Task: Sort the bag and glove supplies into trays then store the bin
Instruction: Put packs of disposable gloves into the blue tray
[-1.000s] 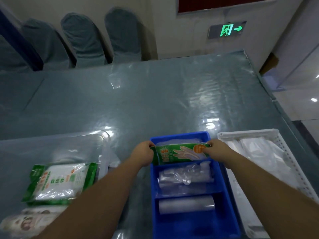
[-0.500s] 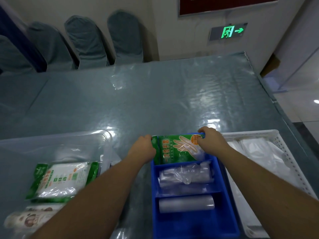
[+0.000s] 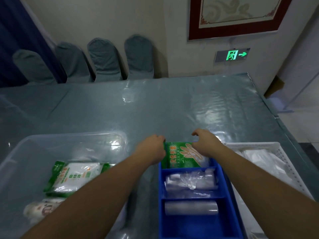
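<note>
A flat green plastic packet of disposable gloves (image 3: 181,156), printed with a pale hand outline and a column of orange characters, lies in the far compartment of a blue plastic divided tray (image 3: 226,187), its long axis running across the tray from left to right and its printed face turned up, slightly tilted toward the camera. The left hand (image 3: 152,149) is at the packet's left edge with its fingers curled over that edge, gripping it. The right hand (image 3: 205,143) rests on the packet's upper right part, fingers bent over the far rim; whether they pinch the packet or only press on it cannot be told. In the tray's middle compartment sits a bundle of crumpled clear plastic bags (image 3: 190,181), and in the near one a clear roll of bags (image 3: 190,207) lying crosswise. Just right of the blue tray stands a white perforated plastic tray (image 3: 283,156) with white bagged items inside. To the left, a large clear plastic bin (image 3: 20,156) holds a green and white packet (image 3: 76,178) and a pale printed packet (image 3: 41,210). Everything stands on a grey-green table under a shiny clear cover (image 3: 155,109).
</note>
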`<state>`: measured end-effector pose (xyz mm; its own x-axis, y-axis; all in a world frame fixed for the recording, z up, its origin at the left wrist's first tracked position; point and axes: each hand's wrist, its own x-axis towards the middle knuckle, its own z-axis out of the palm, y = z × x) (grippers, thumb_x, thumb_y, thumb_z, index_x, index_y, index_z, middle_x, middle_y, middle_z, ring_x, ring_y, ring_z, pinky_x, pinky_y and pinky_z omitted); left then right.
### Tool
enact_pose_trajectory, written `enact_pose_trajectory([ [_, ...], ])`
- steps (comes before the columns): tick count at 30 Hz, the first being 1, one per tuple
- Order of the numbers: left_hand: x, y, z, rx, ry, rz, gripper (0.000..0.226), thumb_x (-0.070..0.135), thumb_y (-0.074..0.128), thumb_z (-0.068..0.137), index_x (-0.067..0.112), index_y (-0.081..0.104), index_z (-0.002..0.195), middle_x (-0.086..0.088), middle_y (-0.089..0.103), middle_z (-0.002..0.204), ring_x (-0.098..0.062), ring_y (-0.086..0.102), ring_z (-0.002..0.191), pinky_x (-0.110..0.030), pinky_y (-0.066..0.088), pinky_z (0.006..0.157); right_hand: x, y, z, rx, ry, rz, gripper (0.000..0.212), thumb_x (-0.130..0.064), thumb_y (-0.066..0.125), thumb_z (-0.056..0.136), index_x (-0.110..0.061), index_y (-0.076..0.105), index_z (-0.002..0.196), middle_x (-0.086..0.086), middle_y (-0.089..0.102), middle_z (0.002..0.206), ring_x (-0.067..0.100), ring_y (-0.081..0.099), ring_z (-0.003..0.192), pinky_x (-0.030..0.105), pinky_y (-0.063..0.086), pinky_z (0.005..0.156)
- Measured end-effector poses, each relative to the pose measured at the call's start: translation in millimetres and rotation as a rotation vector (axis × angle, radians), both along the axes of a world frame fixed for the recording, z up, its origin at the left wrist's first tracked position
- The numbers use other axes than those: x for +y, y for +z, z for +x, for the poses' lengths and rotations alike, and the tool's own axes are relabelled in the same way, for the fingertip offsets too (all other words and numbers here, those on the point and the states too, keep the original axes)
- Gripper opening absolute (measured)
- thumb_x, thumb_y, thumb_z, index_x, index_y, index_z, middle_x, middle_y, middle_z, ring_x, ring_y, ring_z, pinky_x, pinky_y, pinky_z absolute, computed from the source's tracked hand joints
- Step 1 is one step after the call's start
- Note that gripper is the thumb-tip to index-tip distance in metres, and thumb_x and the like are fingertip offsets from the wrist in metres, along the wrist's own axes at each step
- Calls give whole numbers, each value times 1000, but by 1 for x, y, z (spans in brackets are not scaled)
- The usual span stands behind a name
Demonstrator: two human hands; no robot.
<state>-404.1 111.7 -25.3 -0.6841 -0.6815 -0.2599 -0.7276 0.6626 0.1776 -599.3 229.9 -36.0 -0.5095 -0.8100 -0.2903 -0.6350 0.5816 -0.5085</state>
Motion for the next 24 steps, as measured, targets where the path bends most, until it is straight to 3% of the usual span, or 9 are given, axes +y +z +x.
enact_pose_trajectory([
  [8, -29, 43, 49, 125, 1, -192, 44, 25, 54, 91, 23, 58, 135, -4, 59, 137, -29, 54, 126, -40, 48, 103, -43, 47, 50, 70, 91, -97, 52, -25, 61, 86, -18, 57, 137, 11, 56, 141, 30, 56, 126, 40, 47, 106],
  [15, -74, 59, 124, 153, 102, -209, 41, 27, 53, 93, 25, 58, 134, -1, 58, 135, -28, 53, 126, -42, 48, 102, -96, 73, 132, 74, 219, -172, 51, -24, 62, 89, -16, 55, 138, 11, 53, 140, 32, 51, 131, 35, 41, 106],
  [24, -123, 45, 228, 76, 214, -143, 37, 30, 51, 94, 30, 58, 130, 4, 61, 131, -24, 58, 119, -40, 51, 95, -155, 66, 245, 79, 349, -151, 49, -26, 61, 87, -18, 56, 135, 9, 54, 137, 32, 50, 128, 43, 45, 107],
])
